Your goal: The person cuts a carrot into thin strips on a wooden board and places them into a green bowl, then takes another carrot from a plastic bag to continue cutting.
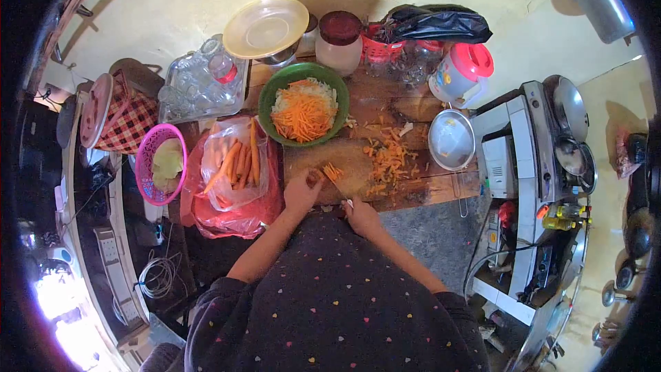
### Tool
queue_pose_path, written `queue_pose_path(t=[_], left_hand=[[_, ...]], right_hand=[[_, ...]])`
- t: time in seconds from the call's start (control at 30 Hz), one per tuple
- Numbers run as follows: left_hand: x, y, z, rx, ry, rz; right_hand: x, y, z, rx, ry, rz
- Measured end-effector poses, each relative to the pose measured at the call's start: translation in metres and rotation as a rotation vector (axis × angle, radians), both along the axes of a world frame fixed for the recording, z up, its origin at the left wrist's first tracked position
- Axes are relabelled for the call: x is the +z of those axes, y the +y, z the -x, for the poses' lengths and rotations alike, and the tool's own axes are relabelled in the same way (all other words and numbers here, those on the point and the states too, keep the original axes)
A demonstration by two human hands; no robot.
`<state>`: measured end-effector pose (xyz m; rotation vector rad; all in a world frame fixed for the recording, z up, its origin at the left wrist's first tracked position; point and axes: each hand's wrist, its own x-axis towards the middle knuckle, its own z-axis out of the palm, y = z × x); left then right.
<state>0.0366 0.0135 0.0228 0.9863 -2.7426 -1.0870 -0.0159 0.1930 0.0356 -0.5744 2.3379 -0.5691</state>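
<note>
My left hand (301, 193) presses a piece of carrot (332, 171) onto the wooden cutting board (354, 160). My right hand (361, 215) grips a knife (338, 187) whose blade lies against the carrot slices. Carrot peelings (390, 162) are strewn over the board to the right. A green bowl (303, 105) behind the board holds shredded carrot and white cabbage. Whole carrots (236, 164) lie in a clear bag on a red plastic bag at the left.
A metal pan (451, 140) sits right of the board, a stove (555, 139) beyond it. A pink basket (160, 164), a tray of glasses (204, 81), a yellow plate (266, 27), a jar (339, 41) and a white-and-pink jug (460, 74) crowd the back.
</note>
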Motion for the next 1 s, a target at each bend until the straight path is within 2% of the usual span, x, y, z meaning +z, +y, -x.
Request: queue_pose_path(t=[0.1,0.3,0.4,0.67,0.8,0.87,1.0], left_hand=[[-0.011,-0.004,-0.004,-0.093,0.115,0.132],[-0.022,-0.003,-0.005,-0.111,0.124,0.241],[-0.007,-0.001,-0.004,-0.112,0.056,0.139],[-0.011,0.004,-0.010,-0.131,0.067,0.187],[-0.014,0.006,-0.010,-0.118,0.150,0.226],[-0.019,0.007,-0.009,-0.060,0.186,0.207],[-0.014,0.006,-0.007,0.028,0.199,0.174]], right_hand=[[-0.011,0.001,0.001,0.014,-0.006,0.030],[-0.004,-0.003,-0.001,0.026,-0.024,0.040],[-0.004,-0.003,-0.002,0.034,-0.005,0.057],[-0.023,-0.008,-0.003,0.064,0.076,0.057],[-0.028,-0.015,-0.003,0.080,0.103,-0.034],[-0.022,-0.015,-0.004,0.079,0.099,-0.089],[-0.014,-0.007,-0.003,0.069,0.108,-0.012]])
